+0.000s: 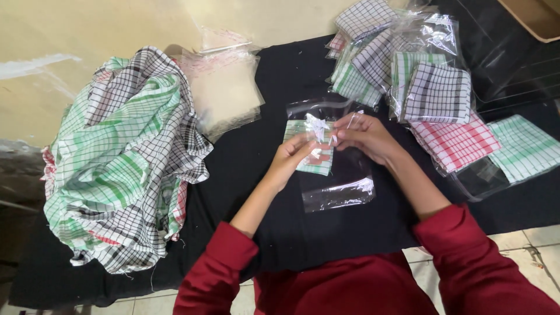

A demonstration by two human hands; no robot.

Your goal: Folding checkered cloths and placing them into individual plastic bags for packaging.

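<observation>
A black cloth (280, 192) covers the floor, loose checked cloths (125, 157) heaped at left, bagged ones (431, 93) at right. Both hands — left (294, 156), right (364, 135) — pinch a clear bag (338, 181) holding a folded green cloth (309, 146), mid-packing; sealing the flap looks next — it needs a steady fold.

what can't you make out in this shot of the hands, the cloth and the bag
Head view only:
- Folded green checked cloth: its middle is hidden by the left hand and right hand.
- Clear bag: its mouth is lost in glare and behind the fingers.
- Loose cloth pile: the count is hidden by folds.
- Cardboard box: cut off by the top right edge.
</observation>
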